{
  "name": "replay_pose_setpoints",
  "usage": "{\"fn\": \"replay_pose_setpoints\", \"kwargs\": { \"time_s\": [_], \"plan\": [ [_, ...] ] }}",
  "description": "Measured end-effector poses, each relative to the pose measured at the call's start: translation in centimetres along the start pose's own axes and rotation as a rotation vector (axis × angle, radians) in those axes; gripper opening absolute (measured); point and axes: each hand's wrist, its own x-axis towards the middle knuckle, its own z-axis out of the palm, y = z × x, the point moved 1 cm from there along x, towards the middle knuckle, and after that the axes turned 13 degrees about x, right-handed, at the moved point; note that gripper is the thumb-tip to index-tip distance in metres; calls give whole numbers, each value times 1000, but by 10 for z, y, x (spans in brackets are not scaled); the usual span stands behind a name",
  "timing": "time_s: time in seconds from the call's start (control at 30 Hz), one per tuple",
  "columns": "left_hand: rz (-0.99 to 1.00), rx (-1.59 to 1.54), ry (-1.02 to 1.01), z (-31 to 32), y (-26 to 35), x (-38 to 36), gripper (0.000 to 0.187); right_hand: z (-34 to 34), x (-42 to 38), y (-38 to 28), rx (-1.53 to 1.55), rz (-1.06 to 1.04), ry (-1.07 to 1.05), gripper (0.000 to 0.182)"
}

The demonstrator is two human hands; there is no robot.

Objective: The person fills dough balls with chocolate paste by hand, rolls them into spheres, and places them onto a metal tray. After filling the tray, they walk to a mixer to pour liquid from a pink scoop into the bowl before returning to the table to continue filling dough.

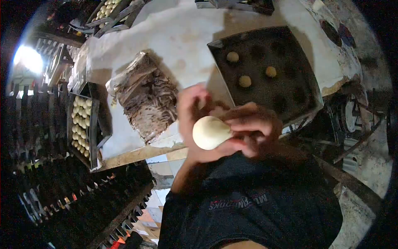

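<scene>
A smooth, pale dough ball (211, 133) sits in front of my body, drawn to a narrow neck on its right side. My left hand (186, 122) is curled round its left and under side, with the fingers partly behind it. The fingers of my right hand (258, 124) pinch the neck of the dough; both hands are slightly blurred. Beyond my left hand, a dark brown, creased mass (147, 93) lies on the table, with what looks like plastic film at its edge. A dark square tray (282, 45) past my right hand bears three small brown balls (245, 81).
The pale worktop (182, 41) ends at a worn front edge close to my body. At the left stands a dark tray holding rows of pale dough balls (81, 120). More trays of pale balls (108, 9) are at the far left, and a dark tray (234, 5) is at the back.
</scene>
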Motion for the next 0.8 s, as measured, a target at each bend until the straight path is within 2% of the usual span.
{"fn": "replay_pose_setpoints", "kwargs": {
  "time_s": [0.03,0.07,0.1,0.13,0.17,0.2,0.23,0.27,0.3,0.33,0.37,0.4,0.43,0.47,0.57,0.6,0.67,0.73,0.8],
  "plan": [
    [5,-46,-119,12,-8,13,79,5,1,9,210,20,212,26],
    [11,-23,-162,23,-20,17,61,-10,-10,19,120,281,183,24],
    [17,0,-207,34,-31,19,43,-27,-12,19,-17,381,119,24],
    [3,142,-171,43,-33,25,33,-44,-12,18,-157,473,40,24],
    [-8,283,-134,50,-36,33,26,-61,-3,14,-341,401,-71,26],
    [-221,467,-209,54,-45,26,24,-73,5,11,-527,328,-181,27],
    [-361,645,-358,60,-58,25,22,-79,7,10,-582,287,-119,24],
    [-594,151,-24,74,-112,-15,18,-84,7,8,-643,249,-54,23],
    [-863,-181,71,90,-119,-14,15,-89,6,7,-706,215,11,22],
    [-1118,-502,270,105,-125,-14,12,-90,4,9,-817,173,-84,24],
    [-1434,-644,223,111,-127,-16,12,-92,0,18,-812,178,-123,24],
    [-1474,-634,71,116,-131,-18,14,-95,-6,32,-803,180,-165,24],
    [-1499,-621,-89,120,-134,-20,17,-100,-11,46,-791,179,-208,25],
    [-1227,-461,-318,119,-169,-48,22,-112,-16,56,-745,134,-193,20],
    [-974,-85,-671,111,-149,-34,46,-144,-17,69,-599,382,-128,21],
    [-881,-108,-697,107,-147,-31,48,-160,-11,75,-471,568,-88,23],
    [-829,-106,-638,93,-146,-28,55,-194,0,111,-674,475,63,23],
    [-822,11,-617,67,-135,-16,57,-245,-5,177,-857,289,88,23],
    [-850,141,-572,32,-123,-8,52,-262,-23,203,-1257,237,-156,27]
  ]
}}
